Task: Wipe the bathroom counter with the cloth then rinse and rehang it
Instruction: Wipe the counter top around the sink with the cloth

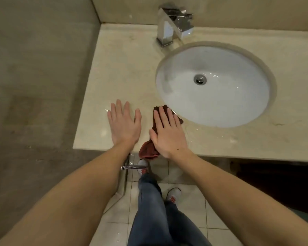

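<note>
left hand (124, 125): flat on the counter (117, 71), fingers spread, holding nothing
right hand (167, 132): palm flat, pressing the cloth (148, 150)
cloth: dark red, at the counter's front edge, beside the sink (167, 89), one end hanging over

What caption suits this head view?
Right hand presses a dark red cloth on the counter; left hand rests flat.

Cloth (167, 110) on wet counter (124, 71)
</note>
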